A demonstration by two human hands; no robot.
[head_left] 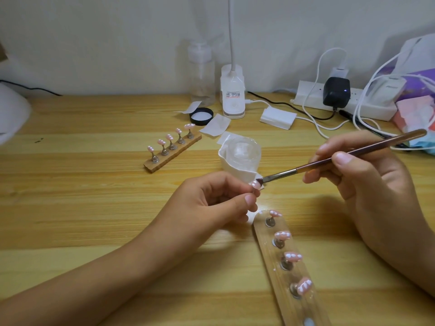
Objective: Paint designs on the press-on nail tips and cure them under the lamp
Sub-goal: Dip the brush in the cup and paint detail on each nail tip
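My left hand [219, 203] pinches a small stand that carries a pink nail tip [255, 184] with white dots. My right hand [367, 182] grips a thin brown brush [341, 156], and its bristles touch that nail tip. Just below, a wooden holder [266, 252] runs toward me with several pink dotted tips on metal stands. A second wooden holder [173, 152] with several more tips lies farther back to the left. The white dome of the curing lamp [11, 114] shows at the left edge.
A clear glass cup on a white wipe [242, 156] stands behind the brush tip. Farther back are a black jar lid [201, 116], a clear pump bottle [202, 74], a desk lamp base [233, 92], a power strip with chargers [341, 100] and loose cables.
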